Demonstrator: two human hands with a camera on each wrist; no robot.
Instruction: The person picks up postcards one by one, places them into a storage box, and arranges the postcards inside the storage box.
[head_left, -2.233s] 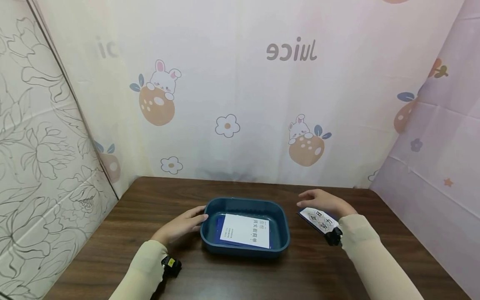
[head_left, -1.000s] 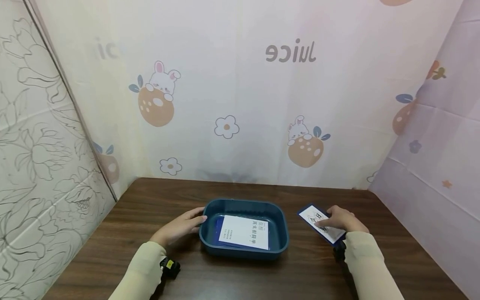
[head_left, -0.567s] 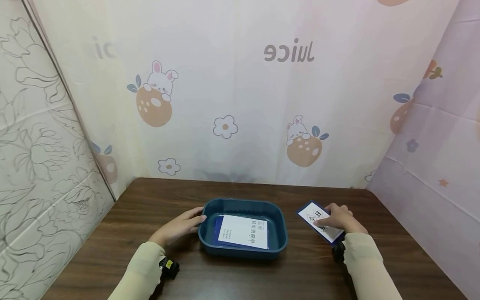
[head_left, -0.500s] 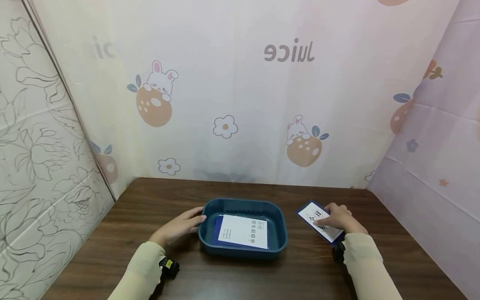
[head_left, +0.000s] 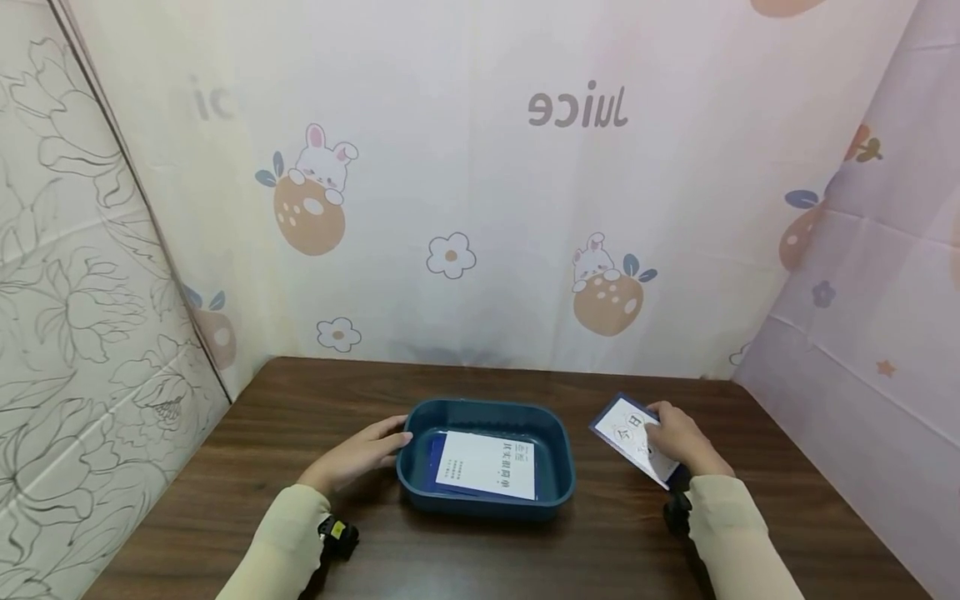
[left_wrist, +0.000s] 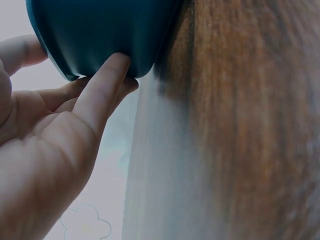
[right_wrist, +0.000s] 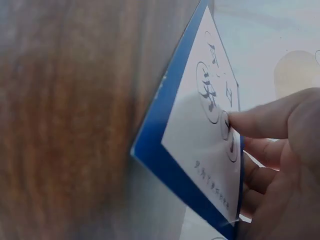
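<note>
A dark teal plastic tray with raised walls stands on the table. My left hand holds its left end; in the left wrist view fingertips press the tray's outer wall while another finger reaches its rim. Inside lie overlapping white cards with blue borders and printed characters. To the right of the tray, my right hand pinches a blue-bordered white card by its far right edge. The right wrist view shows the thumb on the card's printed face, fingers behind it, and the card tilted up.
The dark wood-grain table ends at a printed curtain at the back. Patterned sheets also hang at left and right. Black wrist devices sit under both sleeves.
The right hand, first hovering over the card, has come down and taken hold of it. The card has since shifted slightly back and its far side has risen. The left hand stays at the tray.
</note>
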